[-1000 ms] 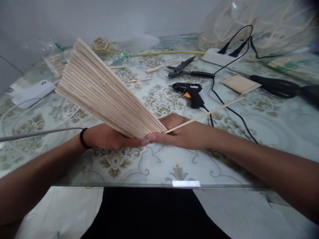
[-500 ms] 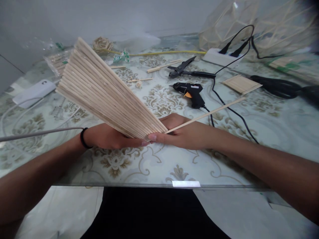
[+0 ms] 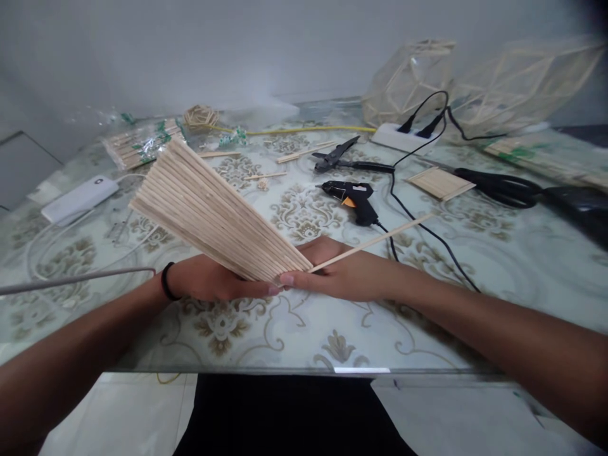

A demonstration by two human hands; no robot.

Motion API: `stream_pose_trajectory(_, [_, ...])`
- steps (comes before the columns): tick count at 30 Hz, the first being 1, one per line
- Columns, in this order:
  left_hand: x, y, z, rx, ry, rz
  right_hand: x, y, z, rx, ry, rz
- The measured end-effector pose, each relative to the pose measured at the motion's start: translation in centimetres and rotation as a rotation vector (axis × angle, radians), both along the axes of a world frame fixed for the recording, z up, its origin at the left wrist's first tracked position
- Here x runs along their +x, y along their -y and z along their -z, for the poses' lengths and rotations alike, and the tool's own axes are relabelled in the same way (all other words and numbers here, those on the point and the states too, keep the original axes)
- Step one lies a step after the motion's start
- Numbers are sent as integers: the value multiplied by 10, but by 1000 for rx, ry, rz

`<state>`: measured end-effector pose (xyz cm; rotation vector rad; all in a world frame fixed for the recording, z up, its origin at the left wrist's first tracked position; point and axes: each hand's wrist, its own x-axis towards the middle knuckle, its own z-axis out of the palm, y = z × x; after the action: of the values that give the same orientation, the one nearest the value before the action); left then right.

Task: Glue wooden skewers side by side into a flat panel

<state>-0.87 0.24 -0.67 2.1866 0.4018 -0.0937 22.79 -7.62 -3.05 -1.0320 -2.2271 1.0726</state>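
Our left grip (image 3: 209,278) and right grip (image 3: 344,272) are both clamped on the narrow end of the fan of sticks (image 3: 213,218), which we hold tilted over the bench (image 3: 304,329). A single stick (image 3: 372,243) slants out from our right grip. Beyond lie the glue gun (image 3: 360,199), a black hand tool (image 3: 335,158) and, farther right, the scissors (image 3: 501,187).

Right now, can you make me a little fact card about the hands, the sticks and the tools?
Left hand: holding the stick fan near its narrow end
Right hand: gripping that same end; a single stick pokes out from it
Glue gun: lying on its side, orange trigger showing
Black scissors: beside the small stick panel
Power strip: farther back, two black plugs in it
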Motion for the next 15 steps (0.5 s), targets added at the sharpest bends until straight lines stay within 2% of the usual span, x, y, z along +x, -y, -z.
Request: stream_pose_trajectory(15, [0,1,-1,14,26,11,0,0,0,-14,12,9])
